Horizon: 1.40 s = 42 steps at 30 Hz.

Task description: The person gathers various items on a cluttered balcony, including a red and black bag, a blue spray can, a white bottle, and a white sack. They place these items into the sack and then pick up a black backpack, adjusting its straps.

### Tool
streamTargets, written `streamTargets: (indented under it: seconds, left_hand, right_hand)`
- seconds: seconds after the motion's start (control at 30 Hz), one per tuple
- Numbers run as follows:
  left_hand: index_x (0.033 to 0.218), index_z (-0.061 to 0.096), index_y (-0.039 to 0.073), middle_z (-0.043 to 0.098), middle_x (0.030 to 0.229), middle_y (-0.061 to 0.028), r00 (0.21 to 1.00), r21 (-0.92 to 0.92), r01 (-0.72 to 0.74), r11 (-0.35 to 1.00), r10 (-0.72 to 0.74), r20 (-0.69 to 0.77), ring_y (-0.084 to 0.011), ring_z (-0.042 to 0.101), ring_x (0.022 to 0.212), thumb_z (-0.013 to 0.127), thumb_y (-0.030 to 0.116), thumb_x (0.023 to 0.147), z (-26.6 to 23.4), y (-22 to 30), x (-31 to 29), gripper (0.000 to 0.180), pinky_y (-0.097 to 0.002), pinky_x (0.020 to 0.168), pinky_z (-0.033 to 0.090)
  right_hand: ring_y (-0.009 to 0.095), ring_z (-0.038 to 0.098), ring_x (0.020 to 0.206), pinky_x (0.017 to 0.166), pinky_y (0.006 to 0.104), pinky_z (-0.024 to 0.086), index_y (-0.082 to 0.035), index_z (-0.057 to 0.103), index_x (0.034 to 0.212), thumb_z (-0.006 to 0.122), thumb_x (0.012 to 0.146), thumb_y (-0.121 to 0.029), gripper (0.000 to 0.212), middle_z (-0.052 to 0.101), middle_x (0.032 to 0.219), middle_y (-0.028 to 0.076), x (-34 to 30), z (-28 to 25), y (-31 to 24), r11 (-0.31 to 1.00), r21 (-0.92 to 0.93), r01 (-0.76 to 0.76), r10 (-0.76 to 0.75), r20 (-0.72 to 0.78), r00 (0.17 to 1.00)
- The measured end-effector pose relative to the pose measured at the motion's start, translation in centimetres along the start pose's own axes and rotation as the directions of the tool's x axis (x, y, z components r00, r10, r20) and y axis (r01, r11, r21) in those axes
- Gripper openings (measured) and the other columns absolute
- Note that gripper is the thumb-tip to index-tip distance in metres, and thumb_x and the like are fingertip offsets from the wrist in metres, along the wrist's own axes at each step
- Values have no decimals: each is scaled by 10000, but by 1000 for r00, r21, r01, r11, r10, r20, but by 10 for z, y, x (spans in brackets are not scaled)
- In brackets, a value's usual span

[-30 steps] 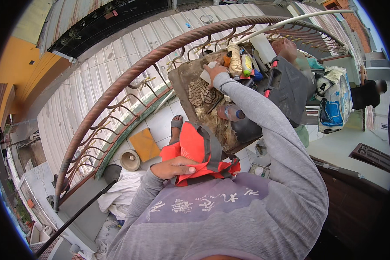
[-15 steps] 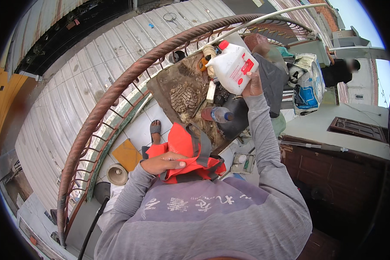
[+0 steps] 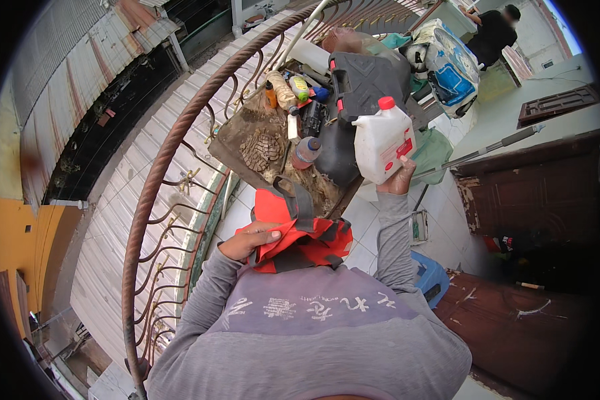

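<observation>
On a tiled balcony by a curved iron railing (image 3: 155,180), your right hand (image 3: 399,181) grips a white jug (image 3: 382,141); your left hand (image 3: 248,239) clutches an orange bag (image 3: 300,237).

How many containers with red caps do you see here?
2. The white jug with a red cap is held up in the right hand. The black canister with a red cap stands on the cluttered shelf behind it. More may be hidden in the clutter.
</observation>
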<state>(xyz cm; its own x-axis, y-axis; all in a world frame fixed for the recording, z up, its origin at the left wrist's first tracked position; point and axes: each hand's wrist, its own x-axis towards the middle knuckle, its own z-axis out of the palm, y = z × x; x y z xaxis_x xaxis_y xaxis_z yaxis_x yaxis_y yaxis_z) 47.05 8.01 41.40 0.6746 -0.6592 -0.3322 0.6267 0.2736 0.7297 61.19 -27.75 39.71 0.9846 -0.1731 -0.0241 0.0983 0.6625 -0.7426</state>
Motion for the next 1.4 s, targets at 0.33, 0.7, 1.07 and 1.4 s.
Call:
streamTargets:
  seconds: [0.33, 0.7, 1.07, 1.4]
  left_hand:
    - [1284, 589, -64, 693, 1097, -95, 995, 206, 90, 974, -99, 33, -179, 658, 939, 593, 366, 963, 58, -38, 11, 536, -296, 851, 502]
    - [1357, 519, -52, 579, 1327, -163, 865, 665, 171, 727, -433, 252, -230, 549, 1216, 517, 399, 1029, 62, -20, 143, 557, -373, 1039, 424]
    - [1399, 471, -41, 542, 1390, -155, 615, 803, -47, 595, -616, 493, -260, 544, 1259, 565, 354, 1014, 132, -79, 151, 559, -400, 1072, 421]
    - [1426, 435, -24, 524, 1415, -201, 510, 658, 345, 669, -722, 467, -313, 556, 1278, 529, 275, 1014, 175, -98, 91, 518, -431, 1064, 469]
  right_hand:
    - [244, 676, 1078, 932, 463, 571, -149, 533, 1329, 584, 907, -496, 549, 654, 1244, 71, -204, -181, 10, 944, 327, 48, 186, -647, 740]
    - [242, 683, 1076, 968, 419, 558, -130, 417, 1421, 611, 867, -474, 680, 648, 1229, 111, -441, -109, 41, 702, -39, 711, -147, -985, 91]
    - [375, 703, 946, 739, 567, 612, -71, 456, 1314, 746, 784, -368, 673, 639, 1135, 189, -635, -137, 403, 384, -325, 864, 485, -725, -489]
    - [417, 506, 1224, 867, 625, 526, -168, 232, 1500, 779, 736, -355, 958, 385, 1432, 207, -798, -94, 378, 399, -445, 802, 379, -716, -586]
